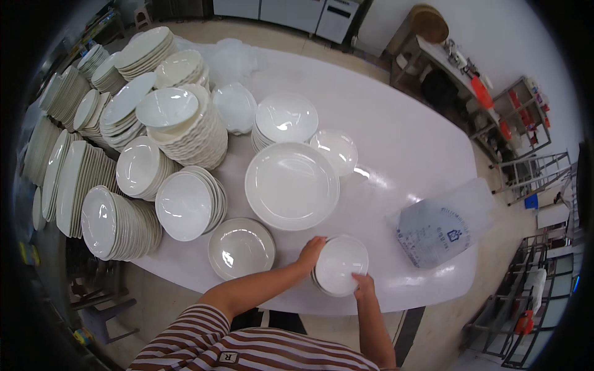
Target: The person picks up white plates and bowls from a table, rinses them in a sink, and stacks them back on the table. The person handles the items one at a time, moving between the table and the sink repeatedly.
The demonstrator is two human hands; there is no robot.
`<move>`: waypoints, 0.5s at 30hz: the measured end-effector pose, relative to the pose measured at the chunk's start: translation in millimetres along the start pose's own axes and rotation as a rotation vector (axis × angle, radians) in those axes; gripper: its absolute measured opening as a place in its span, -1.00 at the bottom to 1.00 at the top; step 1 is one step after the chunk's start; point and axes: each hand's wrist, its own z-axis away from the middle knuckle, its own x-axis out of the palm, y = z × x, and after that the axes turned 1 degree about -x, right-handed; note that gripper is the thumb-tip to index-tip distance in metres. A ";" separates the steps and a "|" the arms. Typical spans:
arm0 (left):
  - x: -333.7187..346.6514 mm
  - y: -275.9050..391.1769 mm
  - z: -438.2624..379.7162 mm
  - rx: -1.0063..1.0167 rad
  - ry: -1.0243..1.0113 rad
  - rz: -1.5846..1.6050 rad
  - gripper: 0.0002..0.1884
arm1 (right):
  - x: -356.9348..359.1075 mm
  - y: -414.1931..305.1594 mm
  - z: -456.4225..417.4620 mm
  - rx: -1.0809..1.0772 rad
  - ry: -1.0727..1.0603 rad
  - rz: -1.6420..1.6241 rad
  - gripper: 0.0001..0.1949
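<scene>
Near the table's front edge, a short stack of small white plates [342,265] sits between my hands. My left hand [312,252] grips its left rim. At the lower right rim is my right hand [364,285], thumb on top and the other fingers hidden below. Whether the stack rests on the table or is lifted slightly, I cannot tell. Just beyond it lies a large white round dish [292,186]. Another white plate [241,249] lies left of my left forearm. To the right stands a translucent plastic bag [443,227] bearing blue print.
Stacked white bowls [287,118] and a small white dish [335,152] sit behind the large dish. Tall stacks of scalloped bowls [192,134], oval plates [100,222] and rectangular plates [76,190] crowd the left side of the white table [385,106]. A metal rack [515,301] stands at right.
</scene>
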 end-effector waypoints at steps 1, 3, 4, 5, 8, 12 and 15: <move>-8.5 -8.8 -10.0 -0.033 0.019 0.037 -0.64 | 10.4 -2.0 -7.0 0.041 0.028 0.033 -0.53; -15.5 -16.7 -13.3 -0.116 0.034 0.113 -0.65 | 19.0 -4.5 -20.4 0.069 -0.061 0.028 -0.53; -14.4 -8.7 -14.5 -0.147 0.034 0.151 -0.65 | 21.4 -9.2 -31.4 0.068 -0.124 0.029 -0.53; -13.2 -4.2 -14.4 -0.177 0.034 0.189 -0.65 | 19.9 -10.1 -36.5 0.052 -0.123 0.031 -0.54; -13.5 -19.9 -21.9 -0.117 0.056 0.202 -0.66 | 20.6 -6.3 -47.7 0.035 -0.163 0.025 -0.54; -3.5 -9.4 -20.1 -0.087 0.088 0.238 -0.66 | 16.7 -14.1 -59.1 0.016 -0.190 0.002 -0.53; 1.2 -19.2 -23.2 -0.027 0.198 0.075 -0.64 | 17.7 -17.8 -63.9 -0.002 -0.179 0.041 -0.51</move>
